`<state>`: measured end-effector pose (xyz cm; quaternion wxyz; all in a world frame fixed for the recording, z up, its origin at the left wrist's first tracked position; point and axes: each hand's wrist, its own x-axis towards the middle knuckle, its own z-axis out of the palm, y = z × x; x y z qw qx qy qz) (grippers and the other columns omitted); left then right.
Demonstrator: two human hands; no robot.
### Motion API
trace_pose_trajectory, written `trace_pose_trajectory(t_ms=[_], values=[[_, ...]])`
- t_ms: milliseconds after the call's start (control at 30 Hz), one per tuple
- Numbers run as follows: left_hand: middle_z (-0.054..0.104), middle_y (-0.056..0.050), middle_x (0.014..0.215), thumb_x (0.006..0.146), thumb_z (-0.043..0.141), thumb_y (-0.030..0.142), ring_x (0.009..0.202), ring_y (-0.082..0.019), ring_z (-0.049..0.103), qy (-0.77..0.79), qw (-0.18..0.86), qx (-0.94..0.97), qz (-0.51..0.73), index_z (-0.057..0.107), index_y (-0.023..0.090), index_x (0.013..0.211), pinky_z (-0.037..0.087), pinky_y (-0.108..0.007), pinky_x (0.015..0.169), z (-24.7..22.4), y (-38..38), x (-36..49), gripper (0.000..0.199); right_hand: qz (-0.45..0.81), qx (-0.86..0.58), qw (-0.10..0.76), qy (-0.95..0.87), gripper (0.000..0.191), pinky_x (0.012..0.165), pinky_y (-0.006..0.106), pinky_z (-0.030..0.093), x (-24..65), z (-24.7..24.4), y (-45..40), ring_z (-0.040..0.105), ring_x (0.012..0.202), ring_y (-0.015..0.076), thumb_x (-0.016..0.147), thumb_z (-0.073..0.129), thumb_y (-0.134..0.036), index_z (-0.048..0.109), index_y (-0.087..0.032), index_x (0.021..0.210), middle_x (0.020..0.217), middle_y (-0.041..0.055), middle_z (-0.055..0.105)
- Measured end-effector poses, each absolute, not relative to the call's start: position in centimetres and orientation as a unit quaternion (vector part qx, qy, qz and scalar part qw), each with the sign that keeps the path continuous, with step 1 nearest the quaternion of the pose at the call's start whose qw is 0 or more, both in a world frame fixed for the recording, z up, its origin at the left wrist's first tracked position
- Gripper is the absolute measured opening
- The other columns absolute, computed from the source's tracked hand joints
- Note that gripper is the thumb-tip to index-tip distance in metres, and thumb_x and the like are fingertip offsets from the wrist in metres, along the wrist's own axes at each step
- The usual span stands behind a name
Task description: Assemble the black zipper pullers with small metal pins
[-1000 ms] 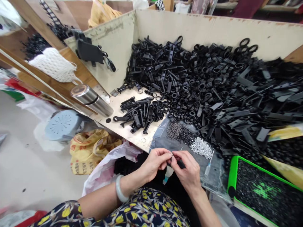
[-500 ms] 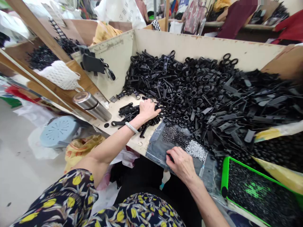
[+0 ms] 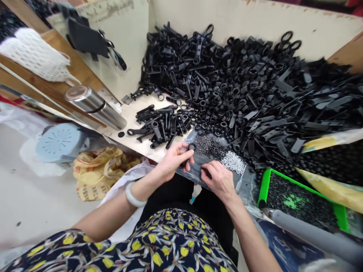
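My left hand [image 3: 178, 161], a pale bangle [image 3: 135, 195] on its wrist, is closed in a pinch at the front edge of the bench. A small black plastic ring part [image 3: 192, 146] shows at its fingertips; the rest of it is hidden. Just right of it, my right hand [image 3: 220, 180] rests over the grey work mat [image 3: 195, 168] with curled fingers around a small black piece, mostly covered. Beyond the hands lie small dark parts [image 3: 211, 147] and a heap of silver screws [image 3: 234, 162]. Black ring-ended handles [image 3: 157, 130] are piled at the left.
A large heap of black plastic parts [image 3: 221, 87] fills the walled bench. At the left stands a steel flask [image 3: 96, 109]. A screwdriver [image 3: 240, 179] lies right of the screws. A green tray [image 3: 265, 185] of black bits and a grey bar [image 3: 309, 230] are at the right.
My left hand has come back from the pile of handles to beside my right hand, now with a black part in its pinch. The view has tipped down and moved closer.
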<state>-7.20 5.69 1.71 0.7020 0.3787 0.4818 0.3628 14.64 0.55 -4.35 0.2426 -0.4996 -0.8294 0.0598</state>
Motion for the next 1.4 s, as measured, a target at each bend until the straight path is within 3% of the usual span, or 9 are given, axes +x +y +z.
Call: trace_pose_trajectory(t_ms=[67, 167, 467, 800, 1033, 1400], values=[[0.067, 0.004, 0.068, 0.082, 0.08, 0.048, 0.045, -0.01, 0.056, 0.498, 0.726, 0.3, 0.366, 0.052, 0.021, 0.101, 0.037, -0.019, 0.041, 0.1, 2.6, -6.4, 0.043, 0.027, -0.497, 0.204, -0.843, 0.012, 0.071, 0.032, 0.047, 14.6, -4.6, 0.4, 0.063, 0.083, 0.0186, 0.1, 0.059, -0.021, 0.071, -0.02, 0.098, 0.089, 0.0042, 0.07], [0.069, 0.001, 0.073, 0.083, 0.079, 0.046, 0.052, -0.011, 0.061, 0.494, 0.745, 0.236, 0.38, 0.053, 0.019, 0.108, 0.043, -0.019, 0.047, -1.4, 0.3, -6.2, 0.045, 0.02, -0.491, 0.192, -0.849, 0.012, 0.072, 0.032, 0.047, 14.6, -4.8, 0.4, 0.064, 0.085, 0.0184, 0.1, 0.06, -0.021, 0.071, -0.02, 0.101, 0.091, 0.0045, 0.072], [0.07, -0.002, 0.087, 0.083, 0.077, 0.031, 0.071, -0.013, 0.068, 0.46, 0.781, 0.229, 0.356, 0.053, 0.015, 0.122, 0.05, -0.025, 0.066, -1.2, -0.4, -6.3, 0.049, 0.16, -0.496, 0.333, -0.786, 0.01, 0.072, 0.029, 0.053, 14.1, -2.8, -0.4, 0.067, 0.08, 0.0157, 0.097, 0.064, -0.018, 0.072, -0.021, 0.104, 0.093, 0.0035, 0.073], [0.068, -0.003, 0.101, 0.085, 0.072, 0.025, 0.084, -0.013, 0.062, 0.449, 0.772, 0.265, 0.363, 0.056, 0.016, 0.126, 0.049, -0.028, 0.078, -1.5, -1.2, -5.2, 0.045, 0.142, -0.471, 0.321, -0.809, 0.01, 0.074, 0.03, 0.054, 12.7, -3.2, -0.9, 0.066, 0.082, 0.0166, 0.098, 0.067, -0.018, 0.072, -0.019, 0.106, 0.092, 0.0039, 0.074], [0.067, -0.004, 0.1, 0.088, 0.07, 0.029, 0.082, -0.013, 0.062, 0.458, 0.76, 0.279, 0.368, 0.052, 0.016, 0.128, 0.052, -0.03, 0.081, -2.3, -1.7, -4.6, 0.046, 0.084, -0.479, 0.278, -0.828, 0.016, 0.074, 0.029, 0.052, 12.9, -4.1, -1.5, 0.066, 0.082, 0.0165, 0.101, 0.063, -0.018, 0.074, -0.019, 0.112, 0.094, 0.0047, 0.076], [0.067, -0.004, 0.102, 0.091, 0.061, 0.02, 0.081, -0.014, 0.066, 0.483, 0.732, 0.322, 0.357, 0.049, 0.018, 0.128, 0.056, -0.029, 0.075, -3.0, -2.0, -4.1, 0.039, 0.028, -0.481, 0.303, -0.822, 0.018, 0.071, 0.03, 0.046, 12.8, -5.2, -2.4, 0.071, 0.079, 0.0152, 0.099, 0.065, -0.014, 0.075, -0.018, 0.114, 0.092, 0.0049, 0.079]])
